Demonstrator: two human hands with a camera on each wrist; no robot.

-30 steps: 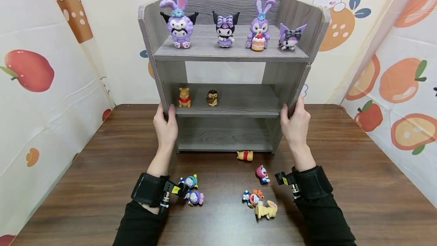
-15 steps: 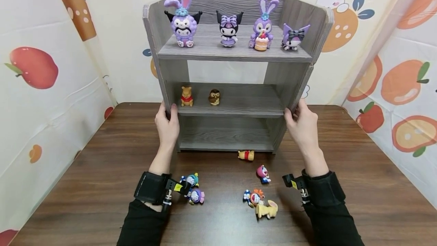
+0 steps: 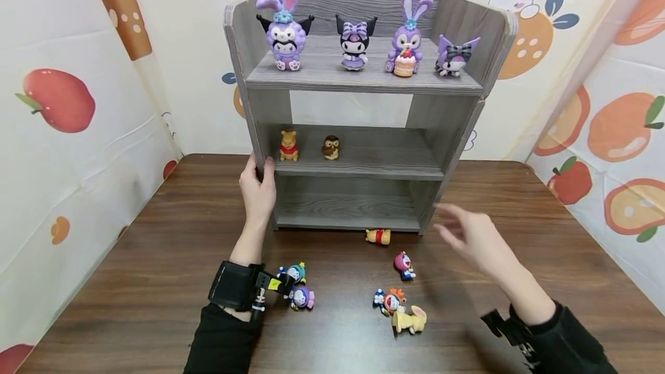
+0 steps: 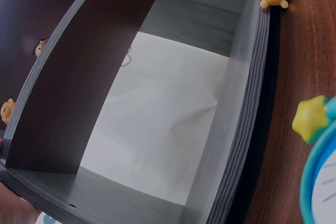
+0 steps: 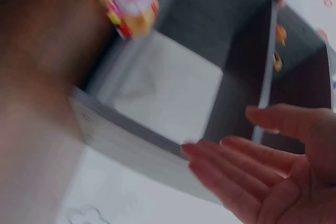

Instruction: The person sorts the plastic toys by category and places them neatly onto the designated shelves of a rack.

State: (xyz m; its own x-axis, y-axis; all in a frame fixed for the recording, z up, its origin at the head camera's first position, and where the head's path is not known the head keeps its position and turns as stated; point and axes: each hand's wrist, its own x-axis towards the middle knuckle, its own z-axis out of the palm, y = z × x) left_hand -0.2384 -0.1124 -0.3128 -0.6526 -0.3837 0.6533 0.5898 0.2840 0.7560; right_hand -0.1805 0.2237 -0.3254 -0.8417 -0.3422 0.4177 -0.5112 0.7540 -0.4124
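Off came the right hand [image 3: 470,235]! Half a second earlier it had been at the side of the gray shelf unit [image 3: 358,172]; now it hung near the lower right edge, fingers loosely extended, thumb apart, nothing in its hold, its wrist view smeared in places by blur. The left hand [image 3: 258,195] had not budged: it gripped the left side panel, thumb at the front edge, so the unit was down to 1 hand's support. It stood upright at the back of the worktop [image 3: 343,348], and all 4 purple-toned figures on top kept their row, from the long-eared figure [image 3: 285,42] to the small bow-wearing figure [image 3: 454,59]. Below them, the seated bear [image 3: 288,146] and the owl [image 3: 331,147] held the left part of the middle shelf, with the lower shelf behind the lying bear [image 3: 378,236]. That release looked like the steadying or shifting of the unit was nearly over, leaving the right hand free on the side where the pink-headed figure [image 3: 404,265], the orange-maned figure [image 3: 391,301] and the pale yellow figure [image 3: 409,320] lay. Over by the left wrist, the teal figure [image 3: 296,273] and the purple figure [image 3: 302,298] sat bunched together.
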